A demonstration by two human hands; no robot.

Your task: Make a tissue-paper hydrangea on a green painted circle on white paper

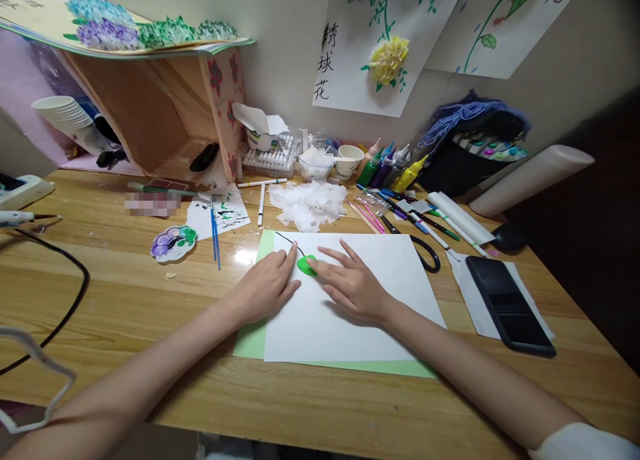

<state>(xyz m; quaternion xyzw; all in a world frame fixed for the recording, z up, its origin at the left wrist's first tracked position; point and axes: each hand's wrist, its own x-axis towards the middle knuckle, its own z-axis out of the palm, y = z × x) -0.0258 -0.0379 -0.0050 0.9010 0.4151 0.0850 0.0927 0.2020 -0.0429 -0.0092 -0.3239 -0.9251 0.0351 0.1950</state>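
A white sheet of paper (345, 340) lies on a light green sheet (250, 340) in front of me. Near its upper left is a bright green leaf-shaped piece (305, 267); a thin dark curved line (285, 236) runs up and left from it. My right hand (357, 283) rests on the white sheet with fingers spread, one fingertip on the green piece. Left of that piece, my left hand (267, 280) lies on the paper's edge, index finger stretched beside the dark line and thumb apart. Neither hand grips anything.
White paper scraps (307, 203), paint bottles (395, 167) and a glue gun (17, 217) are around the desk. A paint palette (173, 243) and brushes (215, 237) lie left. Scissors (427, 255) and a phone (507, 303) lie right. Behind stands a box (225, 107).
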